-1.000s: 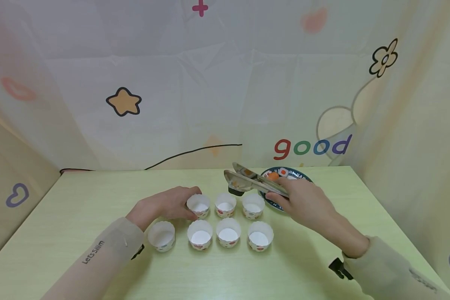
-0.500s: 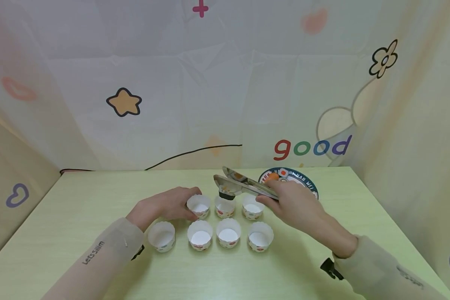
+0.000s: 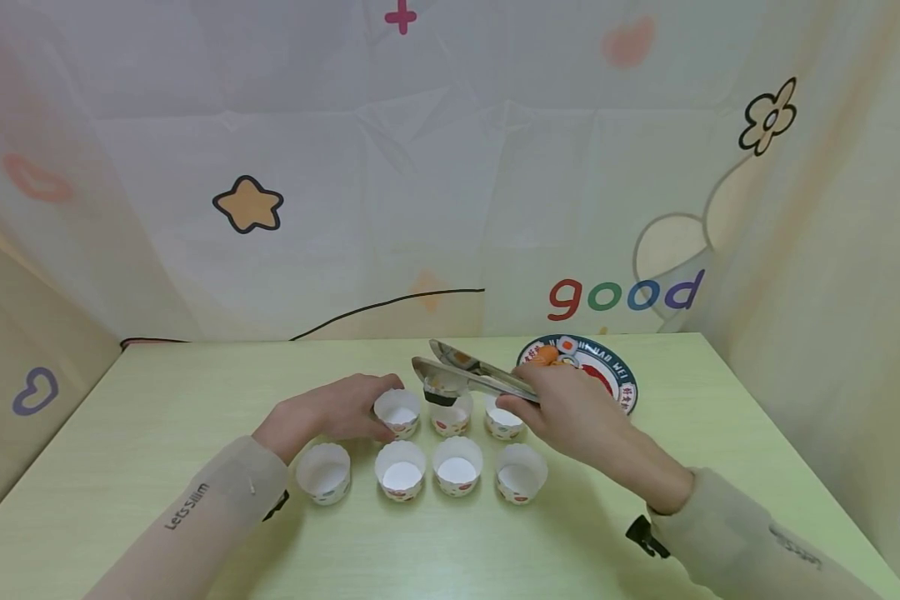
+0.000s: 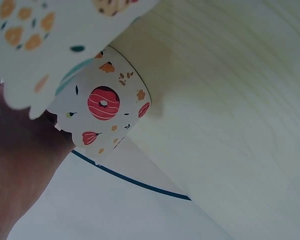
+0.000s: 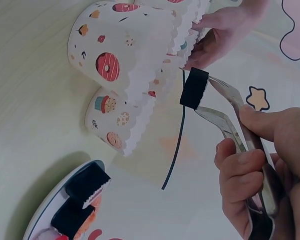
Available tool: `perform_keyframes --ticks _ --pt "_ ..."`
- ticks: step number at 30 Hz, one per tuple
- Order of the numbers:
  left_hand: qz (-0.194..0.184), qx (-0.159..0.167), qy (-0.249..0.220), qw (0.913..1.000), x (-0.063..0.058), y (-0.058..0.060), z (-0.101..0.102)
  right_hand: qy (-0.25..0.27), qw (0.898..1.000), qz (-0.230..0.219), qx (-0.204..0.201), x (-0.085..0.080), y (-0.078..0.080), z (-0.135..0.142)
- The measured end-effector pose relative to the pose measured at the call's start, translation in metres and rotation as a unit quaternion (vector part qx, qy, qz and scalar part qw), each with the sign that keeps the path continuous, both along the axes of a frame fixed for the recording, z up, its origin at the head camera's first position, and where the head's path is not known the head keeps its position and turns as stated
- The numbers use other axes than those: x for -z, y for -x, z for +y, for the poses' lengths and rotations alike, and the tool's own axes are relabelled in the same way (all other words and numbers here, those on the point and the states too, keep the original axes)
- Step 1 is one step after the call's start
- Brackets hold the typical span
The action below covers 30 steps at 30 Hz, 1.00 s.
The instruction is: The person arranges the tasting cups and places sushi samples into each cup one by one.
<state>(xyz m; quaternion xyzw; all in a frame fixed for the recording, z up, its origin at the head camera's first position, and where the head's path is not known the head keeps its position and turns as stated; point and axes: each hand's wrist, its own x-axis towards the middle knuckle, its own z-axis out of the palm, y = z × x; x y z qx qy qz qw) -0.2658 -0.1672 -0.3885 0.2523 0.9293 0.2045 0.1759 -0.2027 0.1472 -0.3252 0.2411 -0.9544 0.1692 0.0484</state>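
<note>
At the back left of the cups, my left hand [image 3: 345, 408] holds the side of a white paper baking cup [image 3: 397, 412], thumb in front and fingers behind. That cup [image 4: 103, 102] shows a pink doughnut print in the left wrist view. My right hand [image 3: 581, 417] grips metal tongs [image 3: 495, 383] from the right. Between the tong tips is a sushi roll piece [image 3: 440, 398] wrapped in black seaweed, overlapping the second back-row cup [image 3: 452, 421] in the head view. The right wrist view shows this sushi piece [image 5: 194, 89] raised beside the cups.
Several more baking cups stand in two rows, including one at the front left [image 3: 324, 473] and one at the front right [image 3: 521, 473]. Behind my right hand, a blue-rimmed plate [image 3: 628, 398] carries more sushi [image 5: 88, 182]. A printed curtain [image 3: 345, 208] hangs behind the table [image 3: 195, 375].
My right hand has moved left and slightly down with the tongs and sushi piece, from near the plate to over the second back-row cup. My left hand stays at its cup.
</note>
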Motion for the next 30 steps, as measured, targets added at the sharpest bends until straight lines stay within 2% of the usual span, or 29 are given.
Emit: perform_keyframes --ticks 16,24,30 --pt "-0.002 -0.008 0.014 0.9999 0.003 0.002 0.000 -0.041 0.999 -0.014 0.004 0.004 0.003 -0.018" --pt "-0.005 -0.004 -0.002 1.0000 0.003 0.003 0.000 -0.033 0.999 -0.006 -0.013 0.009 0.006 -0.024" --pt "0.001 -0.008 0.005 1.0000 0.002 0.003 0.000 -0.031 0.999 -0.009 -0.021 0.011 0.008 -0.027"
